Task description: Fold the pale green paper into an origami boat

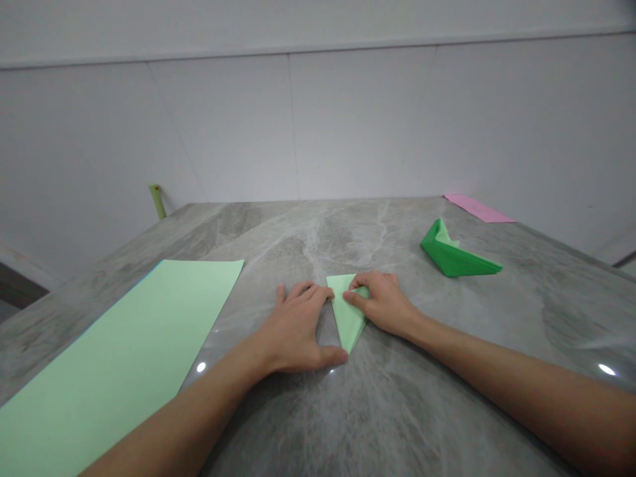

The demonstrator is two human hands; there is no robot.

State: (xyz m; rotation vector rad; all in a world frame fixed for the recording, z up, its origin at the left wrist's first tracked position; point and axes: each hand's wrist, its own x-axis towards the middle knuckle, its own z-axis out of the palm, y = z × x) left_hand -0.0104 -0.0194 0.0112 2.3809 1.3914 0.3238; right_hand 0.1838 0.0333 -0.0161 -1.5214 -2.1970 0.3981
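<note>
A light green folded paper [349,317] lies on the table in front of me, tapering to a point towards me. My left hand [301,328] is open at its left side, thumb at the lower tip and a fingertip at the upper left edge. From the right, my right hand [382,301] closes on the paper, thumb on top and fingers curled at the right edge. Part of that edge is hidden under the fingers. Farther right rests a darker green origami piece [460,258] with a raised, pointed end.
Large light green paper sheets [119,358] lie at the left, partly behind my left forearm. A pink paper [479,208] is at the far right edge of the grey marbled table [318,232]. A white wall [318,126] stands behind, with a yellow-green strip [158,201] at the back left.
</note>
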